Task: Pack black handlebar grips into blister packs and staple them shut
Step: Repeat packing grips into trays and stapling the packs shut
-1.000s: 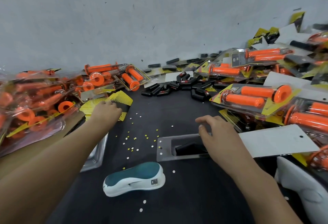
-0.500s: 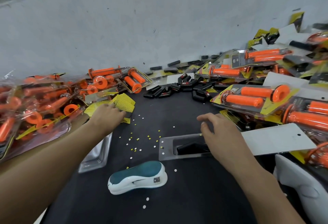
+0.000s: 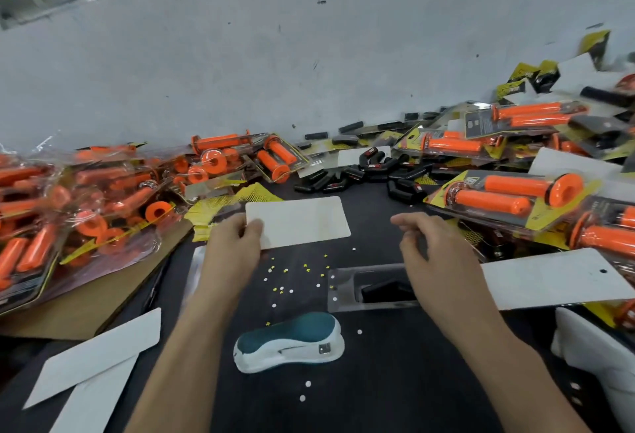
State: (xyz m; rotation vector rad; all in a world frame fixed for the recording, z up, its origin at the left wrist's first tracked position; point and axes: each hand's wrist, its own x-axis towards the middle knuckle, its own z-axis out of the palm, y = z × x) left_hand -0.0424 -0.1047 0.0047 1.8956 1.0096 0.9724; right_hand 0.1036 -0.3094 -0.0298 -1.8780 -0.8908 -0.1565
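**A:** What could go wrong from here?

**B:** Start on the wrist side of both hands. The stapler lies between the forearms, untouched, so nothing is fastened yet. Just under the right hand, whose fingers are loosely curled around nothing, sits the clear blister tray with a black grip in its well. The left hand pinches a white backing card by one corner, thumb on top. A one-corner pinch lets the card sag or swing. I'd guess it could land askew on the tray, and then the staples would miss the flange. A knock from the right hand might also tip the grip out.

**A:** And the paper dots?

**B:** They're scattered between the two sets of fingers. Some could get trapped under the card.

**A:** What about the containers?

**B:** The tray shows that one black grip, but the right hand hides part of the well. Beyond the fingertips, loose black grips lie in no container at all. Past the left knuckles, clear bags are full of orange grips. Past the right fingers, sealed packs hold orange grips in pairs.
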